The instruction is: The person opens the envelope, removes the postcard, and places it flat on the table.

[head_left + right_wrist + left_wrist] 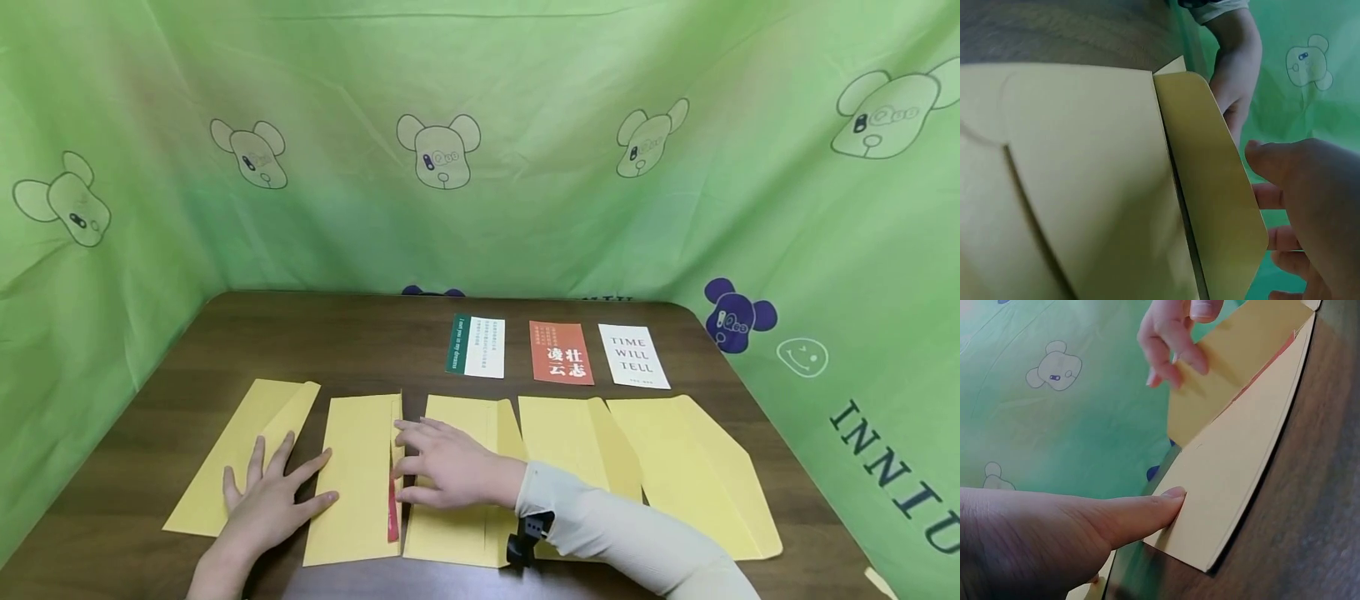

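A yellow paper envelope, second from the left, lies on the table between both hands. Its flap stands raised along the right side, and a strip of a red card shows in the opening. My left hand spreads its fingers over the leftmost envelope, while its thumb presses on the second one. At the outer side of the raised flap, my right hand has its fingers loosely bent. The right thumb stands apart from those fingers.
To the right lie three more yellow envelopes, a third, a fourth and a fifth. Behind them are a green-and-white card, a red card and a white card. A green curtain hangs behind the table.
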`<state>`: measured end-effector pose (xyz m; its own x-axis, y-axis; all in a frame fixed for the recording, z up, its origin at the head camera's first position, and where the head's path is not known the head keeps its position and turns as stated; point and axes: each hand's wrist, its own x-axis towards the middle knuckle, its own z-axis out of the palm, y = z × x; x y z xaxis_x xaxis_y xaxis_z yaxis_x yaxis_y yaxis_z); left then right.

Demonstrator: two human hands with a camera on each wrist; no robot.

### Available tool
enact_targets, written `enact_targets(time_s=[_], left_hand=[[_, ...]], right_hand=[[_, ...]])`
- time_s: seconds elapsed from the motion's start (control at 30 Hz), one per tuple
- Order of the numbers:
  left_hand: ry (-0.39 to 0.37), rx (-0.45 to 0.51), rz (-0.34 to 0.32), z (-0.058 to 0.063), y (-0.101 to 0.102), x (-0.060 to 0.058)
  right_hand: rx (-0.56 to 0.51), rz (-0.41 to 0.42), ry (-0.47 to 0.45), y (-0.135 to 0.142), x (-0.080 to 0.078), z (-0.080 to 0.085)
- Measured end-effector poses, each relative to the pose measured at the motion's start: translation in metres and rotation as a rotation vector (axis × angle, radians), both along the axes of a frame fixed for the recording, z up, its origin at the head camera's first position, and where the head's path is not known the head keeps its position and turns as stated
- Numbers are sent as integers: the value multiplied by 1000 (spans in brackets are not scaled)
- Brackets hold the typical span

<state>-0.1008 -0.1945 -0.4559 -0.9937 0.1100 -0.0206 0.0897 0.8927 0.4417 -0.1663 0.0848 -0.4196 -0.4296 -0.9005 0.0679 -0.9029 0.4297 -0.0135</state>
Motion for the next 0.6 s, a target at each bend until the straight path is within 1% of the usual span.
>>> enact_targets(time_s=[0.17,0.27,0.37,0.6], left_hand=[[4,9,-6,0,-1,0],[5,11,-9,-1,-1,-1],[3,10,-7,-1,-1,-1],[-5,10,-6,-2,-1,0]], right_hand=[[13,-20,-17,7,-1,0],[27,-16,-35,11,0,1],[48,-10,-34,13,0,1],[78,-26,-78,15,0,-3]])
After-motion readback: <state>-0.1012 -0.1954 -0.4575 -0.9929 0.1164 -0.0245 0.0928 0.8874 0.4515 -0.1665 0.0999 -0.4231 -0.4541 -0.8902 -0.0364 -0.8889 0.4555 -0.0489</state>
